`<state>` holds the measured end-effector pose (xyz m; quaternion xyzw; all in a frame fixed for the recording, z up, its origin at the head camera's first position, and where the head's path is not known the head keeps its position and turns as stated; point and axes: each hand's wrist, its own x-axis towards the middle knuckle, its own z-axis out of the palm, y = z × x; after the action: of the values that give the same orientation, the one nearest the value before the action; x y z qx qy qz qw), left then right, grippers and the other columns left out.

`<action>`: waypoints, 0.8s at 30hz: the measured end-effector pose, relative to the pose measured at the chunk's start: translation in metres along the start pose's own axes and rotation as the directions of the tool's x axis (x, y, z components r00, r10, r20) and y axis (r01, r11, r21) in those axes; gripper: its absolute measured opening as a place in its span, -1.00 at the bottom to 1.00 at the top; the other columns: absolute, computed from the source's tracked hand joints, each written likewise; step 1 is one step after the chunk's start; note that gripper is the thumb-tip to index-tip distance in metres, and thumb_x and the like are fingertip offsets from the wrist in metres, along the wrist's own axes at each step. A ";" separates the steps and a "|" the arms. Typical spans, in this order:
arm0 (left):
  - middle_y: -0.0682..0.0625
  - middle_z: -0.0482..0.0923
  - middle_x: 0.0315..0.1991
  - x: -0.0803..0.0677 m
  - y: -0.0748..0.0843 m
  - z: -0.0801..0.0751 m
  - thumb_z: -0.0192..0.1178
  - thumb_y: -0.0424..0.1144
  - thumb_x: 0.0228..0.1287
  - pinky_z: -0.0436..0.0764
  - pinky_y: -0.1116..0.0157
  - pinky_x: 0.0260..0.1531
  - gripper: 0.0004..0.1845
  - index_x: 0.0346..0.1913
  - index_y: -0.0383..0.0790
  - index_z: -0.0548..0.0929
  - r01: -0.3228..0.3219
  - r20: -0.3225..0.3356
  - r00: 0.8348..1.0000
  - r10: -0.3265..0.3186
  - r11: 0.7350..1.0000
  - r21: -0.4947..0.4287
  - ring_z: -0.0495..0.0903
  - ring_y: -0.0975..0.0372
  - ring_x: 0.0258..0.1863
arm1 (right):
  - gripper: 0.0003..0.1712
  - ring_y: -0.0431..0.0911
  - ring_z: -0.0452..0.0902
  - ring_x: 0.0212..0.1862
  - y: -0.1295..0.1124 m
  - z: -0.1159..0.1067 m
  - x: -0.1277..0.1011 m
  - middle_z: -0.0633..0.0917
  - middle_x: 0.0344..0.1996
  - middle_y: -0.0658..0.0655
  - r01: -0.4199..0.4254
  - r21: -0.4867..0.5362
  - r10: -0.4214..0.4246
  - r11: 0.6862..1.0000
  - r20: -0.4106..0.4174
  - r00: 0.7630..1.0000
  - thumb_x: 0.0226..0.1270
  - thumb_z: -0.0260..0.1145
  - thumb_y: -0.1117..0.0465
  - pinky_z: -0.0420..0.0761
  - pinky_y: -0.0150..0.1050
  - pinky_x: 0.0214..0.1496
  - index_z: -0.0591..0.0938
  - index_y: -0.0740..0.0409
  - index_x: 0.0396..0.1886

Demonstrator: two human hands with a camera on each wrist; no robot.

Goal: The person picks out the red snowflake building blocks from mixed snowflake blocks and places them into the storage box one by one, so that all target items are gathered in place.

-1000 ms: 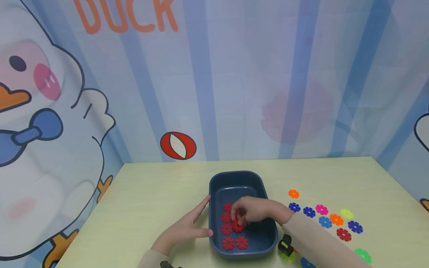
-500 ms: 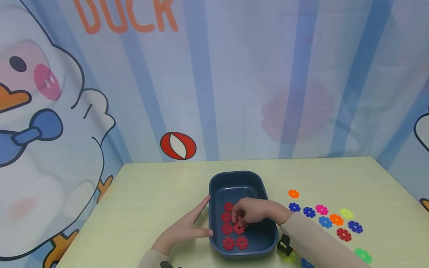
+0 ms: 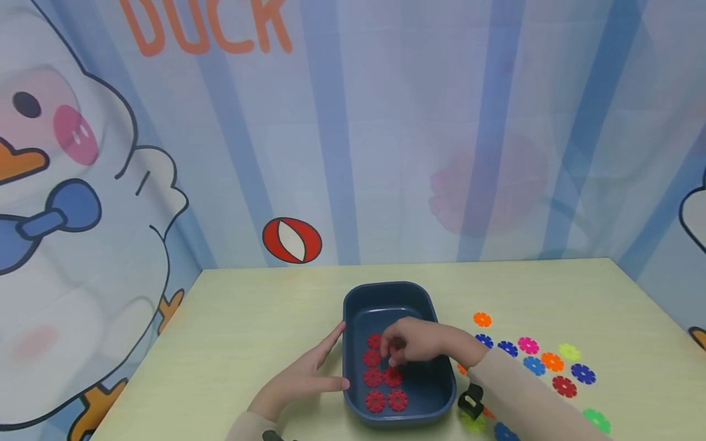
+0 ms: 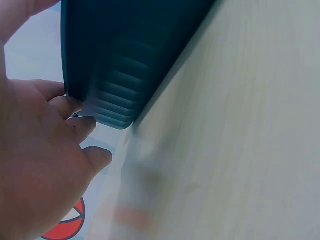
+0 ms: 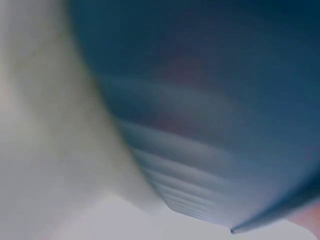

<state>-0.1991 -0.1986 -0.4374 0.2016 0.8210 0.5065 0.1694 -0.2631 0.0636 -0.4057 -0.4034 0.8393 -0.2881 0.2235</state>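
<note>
A dark blue oblong tray (image 3: 405, 413) rests on the table, and several red notched plastic discs (image 3: 375, 401) lie in two columns on its floor. My right hand (image 3: 413, 340) hovers inside the tray, fingers bent downward with nothing seen between them, just above a red disc (image 3: 392, 376) in the right-hand column. Against the tray's left wall, my left hand (image 3: 303, 380) stands with thumb and fingers spread, touching the side. From the left wrist view, the fingers of that hand (image 4: 45, 155) reach the ribbed outer wall of the tray (image 4: 120, 65).
Right of the tray, several notched discs are scattered on the pale table (image 3: 265, 306): orange (image 3: 482, 320), pink (image 3: 528, 345), yellow (image 3: 570, 351), dark blue (image 3: 583, 373), red (image 3: 565, 386) and green (image 3: 596, 420). A few lie partly behind my right forearm. A printed curtain (image 3: 380, 135) hangs behind.
My right hand has let go of the red disc in the right-hand column and risen slightly from it. The left hand stays against the tray.
</note>
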 end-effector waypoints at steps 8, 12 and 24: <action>-0.03 -0.14 0.56 0.000 -0.002 0.000 0.35 -0.03 0.14 0.00 -0.19 0.41 0.04 0.55 -0.01 -0.09 -0.001 -0.009 1.000 0.001 1.000 -0.003 -0.17 -0.05 0.52 | -0.84 -0.26 0.43 -0.42 -0.002 -0.024 -0.032 0.53 -0.47 -0.09 0.066 0.040 -0.061 0.997 -0.101 0.993 0.24 0.38 0.25 0.55 -0.40 -0.33 0.63 0.17 -0.21; 0.00 -0.15 0.56 0.001 -0.003 0.000 0.35 -0.05 0.14 -0.02 -0.17 0.42 0.03 0.55 0.01 -0.08 -0.003 -0.012 1.000 0.003 1.000 -0.003 -0.18 -0.02 0.53 | -0.85 -0.22 0.45 -0.39 0.000 -0.034 -0.056 0.53 -0.45 -0.05 0.071 0.096 -0.058 0.993 -0.137 0.989 0.26 0.36 0.25 0.58 -0.37 -0.32 0.61 0.16 -0.20; -0.04 -0.15 0.56 0.002 -0.004 0.000 0.33 -0.08 0.15 -0.02 -0.18 0.41 0.03 0.56 -0.01 -0.11 -0.027 0.001 1.000 0.027 1.000 0.014 -0.17 -0.06 0.52 | -0.81 -0.18 0.49 -0.36 0.025 -0.043 -0.123 0.56 -0.40 -0.01 0.067 0.169 -0.027 0.983 -0.228 0.973 0.29 0.33 0.21 0.61 -0.35 -0.28 0.58 0.17 -0.16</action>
<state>-0.2013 -0.1996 -0.4409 0.2143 0.8217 0.5028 0.1616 -0.2322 0.1881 -0.3735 -0.3670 0.8207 -0.4097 0.1550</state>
